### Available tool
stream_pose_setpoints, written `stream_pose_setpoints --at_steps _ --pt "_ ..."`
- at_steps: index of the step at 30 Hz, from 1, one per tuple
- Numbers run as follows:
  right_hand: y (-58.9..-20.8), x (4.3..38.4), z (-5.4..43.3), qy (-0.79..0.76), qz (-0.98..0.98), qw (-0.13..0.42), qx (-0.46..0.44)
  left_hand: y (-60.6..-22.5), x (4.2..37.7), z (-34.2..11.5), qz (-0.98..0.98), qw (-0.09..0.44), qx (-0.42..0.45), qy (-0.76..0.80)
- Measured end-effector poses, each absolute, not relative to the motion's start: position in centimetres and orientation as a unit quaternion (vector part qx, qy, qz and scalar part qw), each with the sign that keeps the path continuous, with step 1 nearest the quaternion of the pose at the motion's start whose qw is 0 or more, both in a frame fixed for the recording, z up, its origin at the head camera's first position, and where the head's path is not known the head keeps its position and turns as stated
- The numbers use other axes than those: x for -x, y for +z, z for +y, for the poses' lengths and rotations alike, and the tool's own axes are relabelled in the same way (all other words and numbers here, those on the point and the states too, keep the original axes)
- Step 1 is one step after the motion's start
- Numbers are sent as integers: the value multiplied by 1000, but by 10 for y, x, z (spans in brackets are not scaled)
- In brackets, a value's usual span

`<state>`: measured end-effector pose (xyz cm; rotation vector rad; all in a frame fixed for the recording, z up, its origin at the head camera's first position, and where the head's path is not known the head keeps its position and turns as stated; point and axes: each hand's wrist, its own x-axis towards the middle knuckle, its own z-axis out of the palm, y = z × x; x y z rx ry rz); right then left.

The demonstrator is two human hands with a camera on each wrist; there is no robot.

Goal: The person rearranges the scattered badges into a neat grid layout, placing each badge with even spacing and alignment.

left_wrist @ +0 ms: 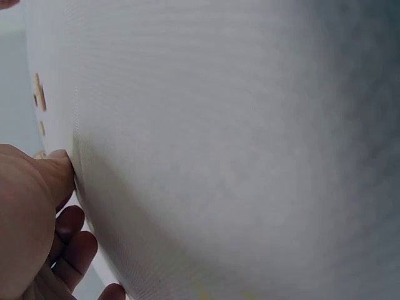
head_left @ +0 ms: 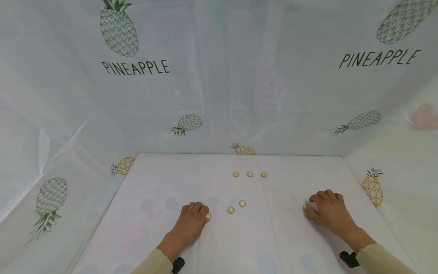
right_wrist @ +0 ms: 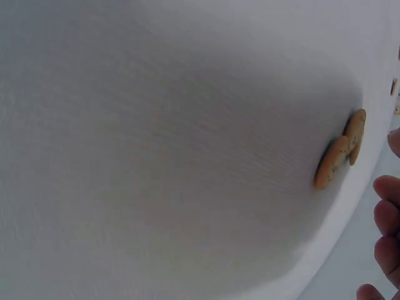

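My left hand [head_left: 193,220] is low over the white-covered table with its fingers bent, pinching a small round biscuit [head_left: 208,215] at thumb and forefinger. From the left wrist, the thumb [left_wrist: 59,175] hides most of that biscuit. On the right, my right hand [head_left: 328,211] hovers with loosely bent, parted fingers. Overlapping biscuits [right_wrist: 334,162] lie by its thumb, one of them leaning on another; the fingertips [right_wrist: 387,219] show apart from them in the right wrist view. In the head view the thumb partly covers this biscuit group [head_left: 305,207].
Two biscuits, a nearer one [head_left: 230,209] and a farther one [head_left: 242,203], lie between the hands. Three more biscuits [head_left: 250,174] form a row farther back. A pineapple-printed sheet [head_left: 219,87] rises behind and beside the white table surface [head_left: 191,171].
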<state>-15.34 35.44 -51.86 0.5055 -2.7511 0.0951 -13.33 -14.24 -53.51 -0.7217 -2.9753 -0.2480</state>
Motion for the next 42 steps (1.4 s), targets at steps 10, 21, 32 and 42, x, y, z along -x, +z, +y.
stream_pose_setpoints --at_steps 10,21,32,42 --pt "-525 148 352 8 -979 124 -161 -540 134 -141 -966 43 241 -83" --pt "-528 152 334 63 -960 148 -228 -538 134 -143 -969 32 232 -80" --pt "-529 160 345 59 -946 175 -266 -539 136 -145 -970 34 230 -78" --pt "-531 168 346 56 -926 205 -312 -537 134 -144 -968 40 233 -83"
